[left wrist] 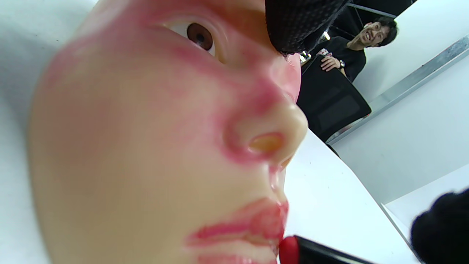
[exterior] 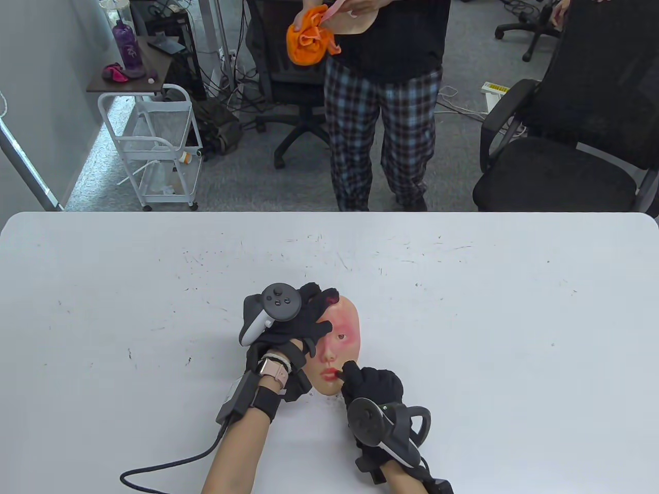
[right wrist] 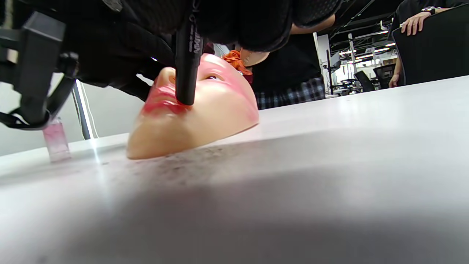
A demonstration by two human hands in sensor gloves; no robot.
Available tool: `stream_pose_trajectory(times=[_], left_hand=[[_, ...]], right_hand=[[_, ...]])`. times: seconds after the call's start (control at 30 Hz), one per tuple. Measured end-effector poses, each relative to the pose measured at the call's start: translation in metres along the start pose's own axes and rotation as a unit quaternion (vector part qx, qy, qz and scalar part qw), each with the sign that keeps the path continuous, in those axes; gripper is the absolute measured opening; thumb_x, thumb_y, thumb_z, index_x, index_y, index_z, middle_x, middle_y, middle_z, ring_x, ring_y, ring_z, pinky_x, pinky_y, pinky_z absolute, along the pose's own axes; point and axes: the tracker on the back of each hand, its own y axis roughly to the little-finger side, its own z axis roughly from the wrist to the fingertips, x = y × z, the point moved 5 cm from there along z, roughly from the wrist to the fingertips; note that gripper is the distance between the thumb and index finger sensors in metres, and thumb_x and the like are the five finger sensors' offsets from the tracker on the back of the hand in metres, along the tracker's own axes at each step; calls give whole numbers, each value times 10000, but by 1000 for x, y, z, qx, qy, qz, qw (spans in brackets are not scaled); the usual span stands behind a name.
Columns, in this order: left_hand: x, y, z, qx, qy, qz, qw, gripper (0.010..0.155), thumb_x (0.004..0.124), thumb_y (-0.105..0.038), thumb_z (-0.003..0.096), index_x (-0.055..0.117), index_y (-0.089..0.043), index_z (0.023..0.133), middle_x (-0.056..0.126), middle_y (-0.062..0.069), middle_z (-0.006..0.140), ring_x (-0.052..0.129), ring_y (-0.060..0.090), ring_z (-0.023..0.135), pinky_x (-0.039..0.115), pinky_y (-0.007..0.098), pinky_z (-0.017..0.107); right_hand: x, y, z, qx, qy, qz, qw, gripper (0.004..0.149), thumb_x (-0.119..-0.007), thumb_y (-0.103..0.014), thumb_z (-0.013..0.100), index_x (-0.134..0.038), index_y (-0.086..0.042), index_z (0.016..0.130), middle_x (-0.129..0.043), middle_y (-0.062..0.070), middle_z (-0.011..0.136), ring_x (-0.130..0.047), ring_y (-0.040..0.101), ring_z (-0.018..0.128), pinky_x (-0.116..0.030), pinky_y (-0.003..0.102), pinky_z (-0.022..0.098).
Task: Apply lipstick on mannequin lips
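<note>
A flesh-coloured mannequin face lies face up on the white table, smeared pink on cheeks and nose. It fills the left wrist view and shows in the right wrist view. My left hand rests on its forehead and left side. My right hand grips a black lipstick, and its red tip touches the reddened lips. The lipstick is hidden under the hand in the table view.
A small clear pink cap or bottle stands on the table beside the face. A person in plaid trousers stands past the far edge holding an orange cloth. A black chair stands at the back right.
</note>
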Motion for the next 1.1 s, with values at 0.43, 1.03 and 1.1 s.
stream_pose_trajectory(times=[0.43,1.03,1.1], left_hand=[[0,0,0,-1,0,0,1000,700,758,-395,522,432,-512,1131,158,-82,1220,155,261,1132,295,574,806],[0,1,0,1,1,-2,1000,700,758,-397,522,431,-514,1130,159,-83,1220,155,261,1132,295,573,806],[0,1,0,1,0,-2,1000,699,758,-397,521,434,-515,1130,161,-83,1220,156,261,1133,296,573,805]], right_hand=[[3,-18,-8,45,22,-49,998,463,-745,-337,448,-789,-193,886,-868,102,670,-850,264,584,-639,569,639],[4,-29,-9,59,59,-102,991,466,-743,-330,448,-770,-202,895,-857,100,688,-841,264,602,-629,566,653],[4,-29,-9,64,60,-87,992,465,-739,-334,454,-764,-205,900,-854,97,693,-839,261,606,-628,563,655]])
